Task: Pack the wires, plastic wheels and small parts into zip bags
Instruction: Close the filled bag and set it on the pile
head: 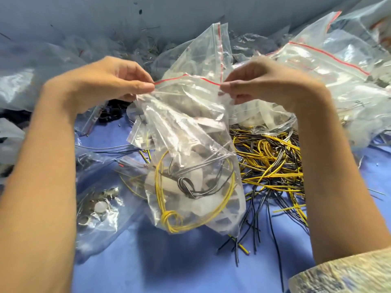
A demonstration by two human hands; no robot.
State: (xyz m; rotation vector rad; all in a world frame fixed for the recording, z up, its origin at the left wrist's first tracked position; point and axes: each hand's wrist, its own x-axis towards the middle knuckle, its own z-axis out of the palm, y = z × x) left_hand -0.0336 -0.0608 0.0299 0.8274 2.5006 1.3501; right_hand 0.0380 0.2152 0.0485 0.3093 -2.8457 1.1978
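Two pinch grips, left hand [110, 81] and right hand [264, 83], hold the red-lined seal ends of the clear plastic zip bag [190, 127]: judged limp, slippery, light, bottom-weighted by coiled yellow wires [169, 220].

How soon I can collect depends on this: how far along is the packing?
Done: filled bags lie piled at the upper right, and a bag of small parts at the left. In hand: left hand and right hand pinch the top corners of a zip bag holding yellow wire and white plastic parts. Left: a big loose wire pile on the table.
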